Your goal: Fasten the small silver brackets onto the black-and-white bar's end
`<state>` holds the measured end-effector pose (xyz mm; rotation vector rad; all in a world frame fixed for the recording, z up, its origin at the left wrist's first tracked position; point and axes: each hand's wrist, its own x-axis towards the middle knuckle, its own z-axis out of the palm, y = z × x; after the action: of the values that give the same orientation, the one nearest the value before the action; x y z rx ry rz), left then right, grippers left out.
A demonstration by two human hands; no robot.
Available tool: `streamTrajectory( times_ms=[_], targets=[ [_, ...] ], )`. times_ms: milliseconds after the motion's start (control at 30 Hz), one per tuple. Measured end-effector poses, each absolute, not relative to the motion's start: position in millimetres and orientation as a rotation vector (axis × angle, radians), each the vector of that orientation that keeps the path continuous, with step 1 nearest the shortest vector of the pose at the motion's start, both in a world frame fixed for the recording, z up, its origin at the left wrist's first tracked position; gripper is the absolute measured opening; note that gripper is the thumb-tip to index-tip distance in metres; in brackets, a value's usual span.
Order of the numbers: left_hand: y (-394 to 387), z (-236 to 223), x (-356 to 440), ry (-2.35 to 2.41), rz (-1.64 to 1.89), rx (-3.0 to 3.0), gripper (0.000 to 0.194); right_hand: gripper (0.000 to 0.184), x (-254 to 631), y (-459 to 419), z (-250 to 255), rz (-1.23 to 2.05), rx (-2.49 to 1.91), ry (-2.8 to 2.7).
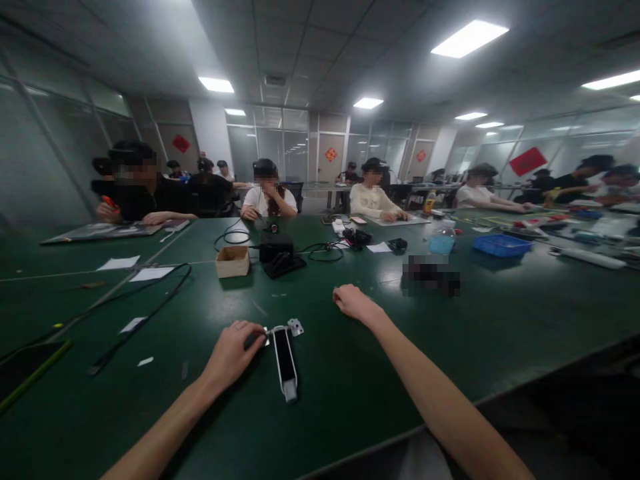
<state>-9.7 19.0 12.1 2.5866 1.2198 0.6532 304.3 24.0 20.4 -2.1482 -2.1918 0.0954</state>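
In the head view, we are bringing our left hand [235,353] to the near middle of the green table [345,400], where a slim device [286,357] is lying lengthwise, its black face showing inside a white rim and its grey end [290,391] pointing toward us. Our thumb and forefinger are curving narrowly at the left metal plate [267,337] by its far end; we are unable to tell whether they are pinching it or only touching. Another metal plate [296,327] with holes is sticking out to the right of that end

Our right hand [356,303] is hovering or resting farther over to the right, apart from the device, with its fingers curling inward; we are not seeing whether they are holding anything. A small box [233,262] and a black block [276,248] are sitting beyond, toward the far left, and a blue tray [503,245] is standing far right

We are judging the device to be light and stiff, its face perhaps smooth and slippery, its plates thin-edged. We are favouring a hold across both long white sides near the middle, sparing the black face and the plates from pressure
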Motion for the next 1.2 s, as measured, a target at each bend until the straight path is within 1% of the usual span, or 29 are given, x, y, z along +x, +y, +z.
streamTrajectory(
  times_ms=[267,400,500,633,733,833,1033,1200],
  targets=[
    [18.8,15.1,-8.6,1.249,0.675,2.569,0.035,0.024,300.5,20.3,22.2,0.128,-2.223,-2.149],
    [19.7,14.0,-9.8,1.295,0.783,2.546,0.04,0.028,288.9,13.7,29.2,0.084,-2.135,-2.201],
    [17.2,14.3,-10.5,1.316,0.939,2.545,0.041,0.029,270.3,9.2,33.3,0.056,-1.94,-2.276],
    [11.8,14.7,-9.1,1.221,1.085,2.618,0.035,0.03,240.7,1.3,32.4,0.003,-1.381,-2.365],
    [9.8,13.3,-7.0,1.108,1.102,2.685,0.029,0.029,221.5,-4.3,26.3,0.106,-1.084,-2.354],
    [10.4,9.7,-5.7,1.032,1.077,2.715,0.026,0.03,206.1,-8.2,18.2,0.225,-0.943,-2.226],
    [13.0,3.2,-6.1,0.893,1.077,2.701,0.026,0.031,186.8,-14.5,7.9,0.56,-0.892,-1.881],
    [11.9,2.9,-5.3,0.848,1.117,2.665,0.025,0.029,182.3,-16.7,5.4,0.691,-0.876,-1.761]
  ],
)
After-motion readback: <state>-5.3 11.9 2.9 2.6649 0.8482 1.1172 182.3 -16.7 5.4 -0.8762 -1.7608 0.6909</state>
